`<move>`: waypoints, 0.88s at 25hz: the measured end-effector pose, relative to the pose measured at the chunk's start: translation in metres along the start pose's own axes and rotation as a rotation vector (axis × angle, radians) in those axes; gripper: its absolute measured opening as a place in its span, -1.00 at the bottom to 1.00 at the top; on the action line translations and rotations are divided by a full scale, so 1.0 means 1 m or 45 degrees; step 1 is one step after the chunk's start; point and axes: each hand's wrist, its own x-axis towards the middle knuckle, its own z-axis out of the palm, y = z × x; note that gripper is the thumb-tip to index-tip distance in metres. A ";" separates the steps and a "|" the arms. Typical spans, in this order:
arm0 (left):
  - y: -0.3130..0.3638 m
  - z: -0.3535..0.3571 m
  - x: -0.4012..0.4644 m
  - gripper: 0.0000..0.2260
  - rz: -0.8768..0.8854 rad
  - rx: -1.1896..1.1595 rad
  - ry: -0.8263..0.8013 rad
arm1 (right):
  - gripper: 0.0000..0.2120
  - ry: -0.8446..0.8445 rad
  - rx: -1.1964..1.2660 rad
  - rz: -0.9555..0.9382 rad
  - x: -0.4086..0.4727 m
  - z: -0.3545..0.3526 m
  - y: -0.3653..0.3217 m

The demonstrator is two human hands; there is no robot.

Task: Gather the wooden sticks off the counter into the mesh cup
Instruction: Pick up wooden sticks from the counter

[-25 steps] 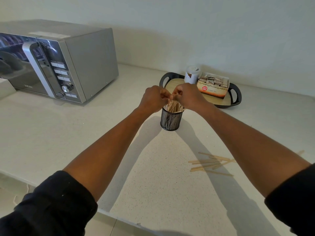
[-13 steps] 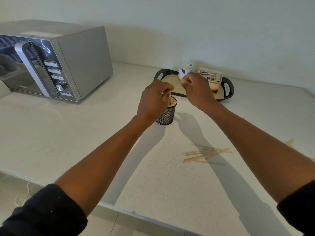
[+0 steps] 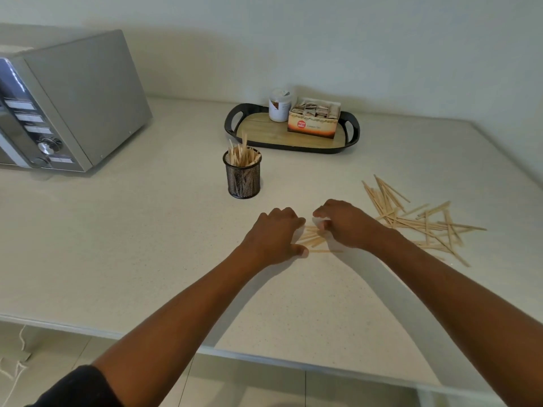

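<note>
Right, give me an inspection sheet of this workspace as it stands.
Surface: pale speckled counter, front edge in view.
Job's things: mesh cup upright, part filled with sticks; small bunch of sticks between the hands; big scattered pile to the right.
Clutter: microwave; black tray holding a white tub and a sachet box.
Hands: left hand and right hand on the counter, fingers curled at the small bunch.
Cables: white cord on the floor.
Surroundings: plain wall, tiled floor.

sticks (image 3: 423, 223): pale wood | cup (image 3: 243, 177): black wire mesh | counter (image 3: 147, 245): matt speckled | microwave (image 3: 85, 92): brushed metal
</note>
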 end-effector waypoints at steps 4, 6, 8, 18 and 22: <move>0.005 0.007 0.003 -0.49 -0.045 -0.100 -0.002 | -0.78 -0.051 -0.061 -0.084 -0.023 0.006 -0.003; 0.008 0.008 0.004 -0.54 -0.059 -0.143 0.021 | -0.65 -0.031 -0.057 -0.061 -0.029 0.011 -0.004; 0.011 0.010 0.005 -0.59 -0.071 -0.145 0.049 | -0.67 0.036 -0.045 -0.079 -0.032 0.017 -0.005; 0.028 0.017 0.004 -0.93 -0.084 -0.049 0.275 | -0.86 0.290 -0.124 0.000 -0.034 0.028 -0.016; 0.031 0.018 0.004 -0.92 -0.053 0.037 0.273 | -0.88 0.277 -0.218 0.033 -0.033 0.026 -0.020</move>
